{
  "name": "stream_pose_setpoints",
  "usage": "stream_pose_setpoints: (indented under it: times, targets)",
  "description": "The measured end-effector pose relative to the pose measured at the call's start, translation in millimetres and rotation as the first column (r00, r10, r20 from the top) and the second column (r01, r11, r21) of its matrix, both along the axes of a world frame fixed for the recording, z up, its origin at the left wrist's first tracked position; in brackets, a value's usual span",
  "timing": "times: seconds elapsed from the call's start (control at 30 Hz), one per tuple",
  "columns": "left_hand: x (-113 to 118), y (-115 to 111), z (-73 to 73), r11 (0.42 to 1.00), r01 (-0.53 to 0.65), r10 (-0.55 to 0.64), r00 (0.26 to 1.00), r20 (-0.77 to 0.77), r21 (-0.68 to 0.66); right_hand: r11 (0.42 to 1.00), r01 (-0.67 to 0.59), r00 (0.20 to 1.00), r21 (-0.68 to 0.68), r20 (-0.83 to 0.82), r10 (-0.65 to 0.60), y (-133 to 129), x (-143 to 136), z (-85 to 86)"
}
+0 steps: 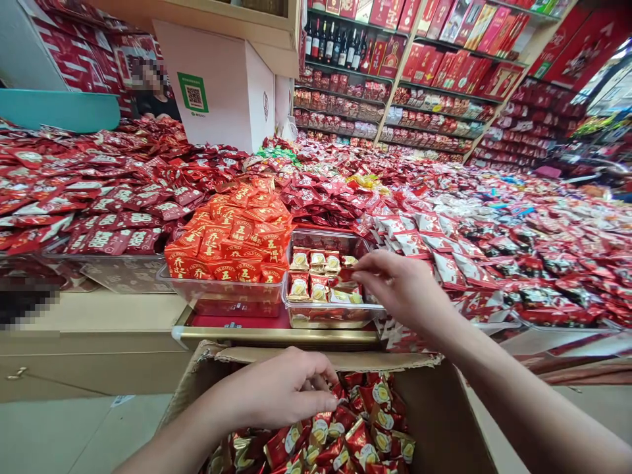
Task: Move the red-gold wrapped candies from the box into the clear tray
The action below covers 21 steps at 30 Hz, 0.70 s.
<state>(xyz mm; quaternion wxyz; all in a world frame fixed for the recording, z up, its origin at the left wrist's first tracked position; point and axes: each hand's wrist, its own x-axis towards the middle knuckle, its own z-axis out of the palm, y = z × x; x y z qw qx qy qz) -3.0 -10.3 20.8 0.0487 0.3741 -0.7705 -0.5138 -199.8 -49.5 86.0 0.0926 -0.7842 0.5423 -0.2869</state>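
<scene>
My right hand [402, 289] reaches over a clear plastic bin [330, 321] and pinches a red wrapped candy [346, 278] by its end. Inside that bin, red and gold candies [318, 288] with a pale yellow picture lie in neat rows. Lower down, my left hand [291, 388] is inside an open cardboard box [439, 415], its fingers curled and closed at a red wrapped candy [340, 393]. Part of that candy is hidden by the fingers. Loose candies [365, 441] of the same red and gold kind are heaped in the box.
Left of the bin stands another clear bin heaped with orange packets [237, 237]. Piles of dark red packets [123, 217] and white-and-red packets [439, 243] flank them. A pink box with a QR code [217, 85] and a person [155, 99] are behind. Shelves hold bottles [336, 46].
</scene>
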Motion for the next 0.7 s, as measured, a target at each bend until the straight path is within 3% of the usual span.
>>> stream_pose_setpoints:
  times: [0.13,0.37,0.57,0.7]
  targets:
    - [1,0,-1.0,1.0,0.009,-0.009,0.999,-0.033,0.019,0.98,-0.032,0.971,0.194,-0.225,0.077,-37,18,-13.2]
    - [3,0,-3.5,0.999,0.024,-0.024,0.999,-0.027,-0.021,0.855,-0.076,0.941,0.512,-0.248,0.232,-63,24,-29.6]
    - [4,0,-4.1,0.999,0.024,-0.025,0.999,-0.027,-0.031,0.762,-0.096,0.934,0.641,-0.206,0.292,-73,26,-41.8]
    - [4,1,-4.0,1.0,0.023,-0.023,1.0,-0.019,-0.021,0.763,-0.084,0.918,0.641,-0.249,0.31,-75,29,-39.6]
